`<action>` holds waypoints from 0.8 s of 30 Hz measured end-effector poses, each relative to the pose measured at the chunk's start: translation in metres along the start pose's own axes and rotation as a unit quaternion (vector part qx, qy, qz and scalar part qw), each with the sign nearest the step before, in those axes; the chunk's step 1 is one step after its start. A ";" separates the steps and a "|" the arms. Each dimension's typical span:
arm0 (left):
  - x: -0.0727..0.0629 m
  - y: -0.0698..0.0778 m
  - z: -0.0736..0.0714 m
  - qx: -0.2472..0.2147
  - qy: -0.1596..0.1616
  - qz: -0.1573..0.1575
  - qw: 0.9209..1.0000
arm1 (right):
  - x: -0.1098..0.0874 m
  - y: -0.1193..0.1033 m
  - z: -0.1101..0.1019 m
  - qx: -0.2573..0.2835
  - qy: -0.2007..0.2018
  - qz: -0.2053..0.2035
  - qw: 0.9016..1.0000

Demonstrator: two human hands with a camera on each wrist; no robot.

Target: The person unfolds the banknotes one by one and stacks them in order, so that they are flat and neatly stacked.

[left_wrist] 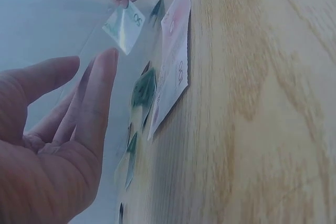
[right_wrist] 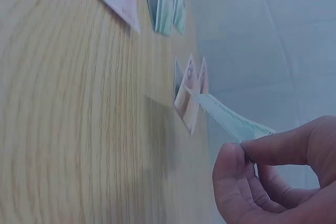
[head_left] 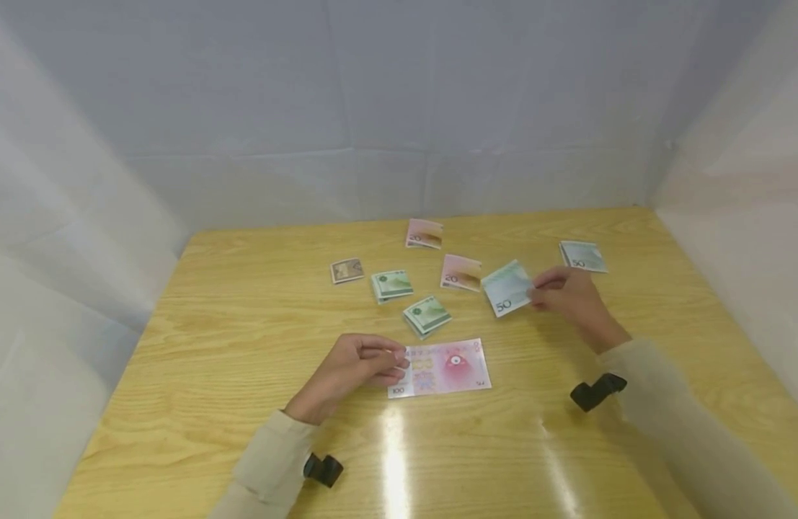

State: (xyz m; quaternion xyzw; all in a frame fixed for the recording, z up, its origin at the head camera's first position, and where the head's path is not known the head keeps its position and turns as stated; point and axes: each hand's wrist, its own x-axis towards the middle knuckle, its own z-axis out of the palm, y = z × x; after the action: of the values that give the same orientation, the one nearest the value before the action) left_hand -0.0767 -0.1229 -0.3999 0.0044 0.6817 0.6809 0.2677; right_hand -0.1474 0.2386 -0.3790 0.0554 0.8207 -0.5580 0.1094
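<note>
My right hand (head_left: 572, 299) pinches a folded bluish-green 50 banknote (head_left: 506, 290) by its right edge, raised over the table. In the right wrist view the thumb and forefinger meet on the edge of this note (right_wrist: 231, 119). My left hand (head_left: 356, 366) is over the left end of a flat pink 100 banknote (head_left: 455, 367), overlapping it in the head view. From the left wrist the same hand (left_wrist: 58, 129) shows loosely extended fingers with a gap from the thumb and nothing between them.
Two folded green notes (head_left: 427, 315) lie behind the 100 note. Folded pinkish 20 notes (head_left: 460, 272), a small brown folded note (head_left: 347, 270) and another folded 50 note (head_left: 584, 256) stand farther back on the wooden table (head_left: 243, 346). White cloth (head_left: 399, 108) encloses the back and sides.
</note>
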 end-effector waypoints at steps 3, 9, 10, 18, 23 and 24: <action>0.000 0.000 0.001 -0.008 0.000 0.001 1.000 | -0.004 -0.004 0.007 0.026 -0.010 -0.014 1.000; 0.002 0.001 0.006 -0.012 -0.004 0.007 1.000 | -0.013 -0.012 0.024 0.032 -0.035 -0.022 0.999; 0.003 0.001 0.007 -0.011 -0.003 0.007 1.000 | -0.014 -0.013 0.027 0.037 -0.041 -0.024 0.998; 0.007 0.000 0.014 -0.018 0.001 0.013 1.000 | -0.025 -0.018 0.055 0.083 -0.088 -0.032 0.992; 0.009 0.000 0.017 -0.028 -0.001 0.018 0.999 | -0.031 -0.020 0.073 0.113 -0.111 -0.024 0.987; 0.010 0.000 0.017 -0.032 0.000 0.018 0.999 | -0.032 -0.020 0.076 0.116 -0.114 -0.017 0.987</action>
State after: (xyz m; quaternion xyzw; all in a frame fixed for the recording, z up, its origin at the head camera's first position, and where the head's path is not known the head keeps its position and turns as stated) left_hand -0.0786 -0.1031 -0.4023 0.0080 0.6593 0.7069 0.2559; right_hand -0.1120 0.1617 -0.3800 -0.0106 0.7335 -0.6539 0.1853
